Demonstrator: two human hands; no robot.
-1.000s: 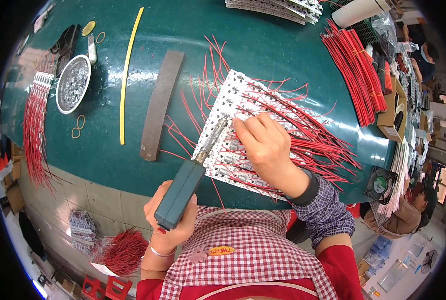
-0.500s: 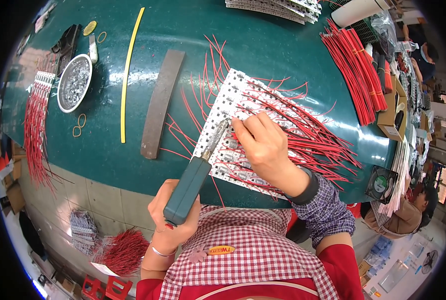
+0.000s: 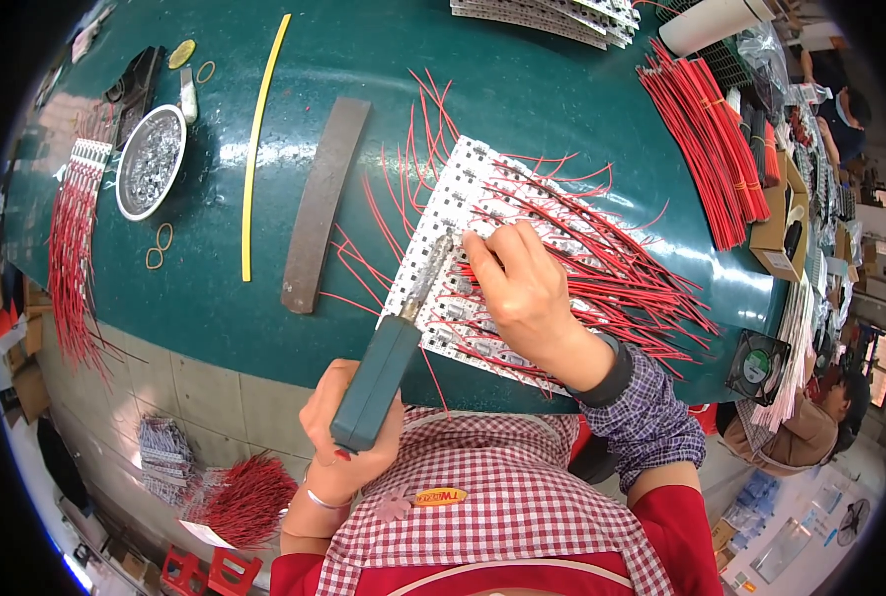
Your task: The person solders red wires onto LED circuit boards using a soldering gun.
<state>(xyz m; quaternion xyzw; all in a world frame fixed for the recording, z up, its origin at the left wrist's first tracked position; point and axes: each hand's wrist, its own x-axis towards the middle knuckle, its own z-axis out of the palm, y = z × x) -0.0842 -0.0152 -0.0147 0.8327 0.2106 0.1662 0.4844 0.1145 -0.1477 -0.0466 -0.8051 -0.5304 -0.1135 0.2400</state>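
Note:
My left hand (image 3: 349, 429) is wrapped round the dark green, boxy handle of a soldering iron (image 3: 378, 375). The iron's metal tip rests at a white circuit board panel (image 3: 431, 221) dotted with small dark parts. Close beside that tip, my right hand (image 3: 522, 288) is closed in a pinch over the panel; red wire shows by its fingers, but the exact spot gripped is hidden. Many red and black wires (image 3: 651, 288) fan out over the panel's right side, and loose red wires (image 3: 383, 223) stick out on its left.
Left of the panel lie a flat brown bar (image 3: 325, 204) and a yellow strip (image 3: 264, 149). Further left are a metal bowl (image 3: 152, 204) of small bits and wired boards (image 3: 75, 219). Red wire bundles (image 3: 706, 139), an open carton (image 3: 783, 233) and a small fan (image 3: 758, 366) are at the right.
The soldering iron's handle and my left hand have shifted slightly right. My right hand stays pinched at nearly the same spot on the panel.

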